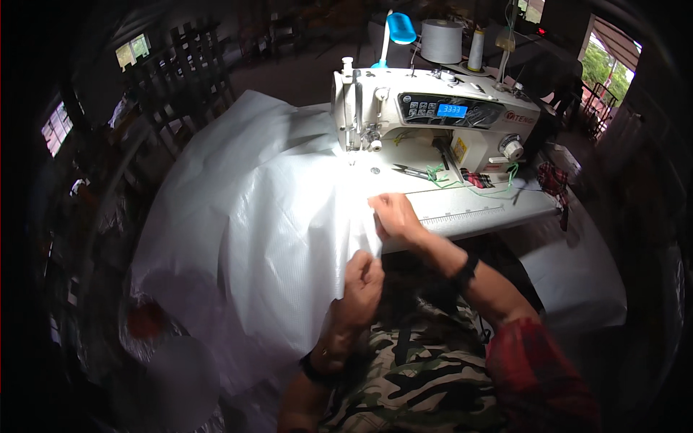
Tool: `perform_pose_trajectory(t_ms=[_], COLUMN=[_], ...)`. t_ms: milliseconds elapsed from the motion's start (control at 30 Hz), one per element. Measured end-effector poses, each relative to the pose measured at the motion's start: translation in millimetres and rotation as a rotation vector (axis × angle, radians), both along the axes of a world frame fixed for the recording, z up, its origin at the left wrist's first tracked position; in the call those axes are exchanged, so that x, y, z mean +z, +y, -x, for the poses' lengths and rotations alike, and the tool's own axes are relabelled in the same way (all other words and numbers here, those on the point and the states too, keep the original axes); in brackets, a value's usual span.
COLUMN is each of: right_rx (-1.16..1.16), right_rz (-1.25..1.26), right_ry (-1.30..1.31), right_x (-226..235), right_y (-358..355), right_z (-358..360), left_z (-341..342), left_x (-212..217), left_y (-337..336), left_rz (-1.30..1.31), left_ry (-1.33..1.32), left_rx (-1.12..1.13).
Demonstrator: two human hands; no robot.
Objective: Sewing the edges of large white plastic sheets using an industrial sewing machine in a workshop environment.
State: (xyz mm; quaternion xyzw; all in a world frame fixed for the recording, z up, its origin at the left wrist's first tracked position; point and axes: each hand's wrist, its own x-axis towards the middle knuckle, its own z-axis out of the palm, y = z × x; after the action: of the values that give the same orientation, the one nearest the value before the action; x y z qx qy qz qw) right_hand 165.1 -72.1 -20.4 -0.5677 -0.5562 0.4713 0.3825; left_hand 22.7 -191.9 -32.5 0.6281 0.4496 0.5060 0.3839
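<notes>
A large sheet of white, finely ribbed plastic fabric [278,216] drapes over the left side of the sewing table and hangs down in front. My left hand [362,281] is closed on its right edge, below the tabletop's front. Higher up, my right hand [395,214] pinches the same edge close to the table's front. Just beyond my hands stands a white sewing machine [426,101] with a blue lit display. Its needle area [352,155] is brightly lit, and the fabric reaches up beside it; glare hides the exact contact there.
Thread snips [411,172] and green thread [435,173] lie on the machine bed. Plaid cloth scraps [552,179] rest at the right end. A blue lamp [402,27], a big thread cone [441,42] and a smaller spool [476,50] stand behind. More white sheeting [577,267] hangs at the right.
</notes>
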Motion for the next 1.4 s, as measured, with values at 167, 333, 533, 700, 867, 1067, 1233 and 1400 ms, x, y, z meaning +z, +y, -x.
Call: perform_pose_trajectory(t_ms=[167,333,533,700,867,1067,1233,1400], right_rx=[0.383,0.686,1.160,1.082,0.902,1.158,1.184,1.153], right_rz=[-0.269,-0.341,-0.076,-0.119,-0.991,-0.991,-1.078,-1.160], right_ry=[0.358,0.747,-0.170,-0.464,-0.525,-0.381,-0.381,-0.382], right_x=[-40,-128,-92,39,15,1,-7,-17], right_y=[-77,-100,-106,-57,-5,-13,-8,-5], right_z=[38,72,42,-14,-30,-30,-28,-25], left_z=[15,9,-1,26,27,23,17,10], left_x=[22,17,-45,-115,-61,-50,-37,-20], left_y=[-6,16,4,-60,-46,-58,-56,-56], left_rz=[-0.033,0.025,-0.039,-0.054,0.756,0.411,0.404,-0.419], left_ry=[0.275,0.410,-0.050,-0.377,-0.755,-0.148,-0.125,0.821], left_rx=[0.048,-0.063,0.018,0.122,-0.045,-0.020,0.102,0.153])
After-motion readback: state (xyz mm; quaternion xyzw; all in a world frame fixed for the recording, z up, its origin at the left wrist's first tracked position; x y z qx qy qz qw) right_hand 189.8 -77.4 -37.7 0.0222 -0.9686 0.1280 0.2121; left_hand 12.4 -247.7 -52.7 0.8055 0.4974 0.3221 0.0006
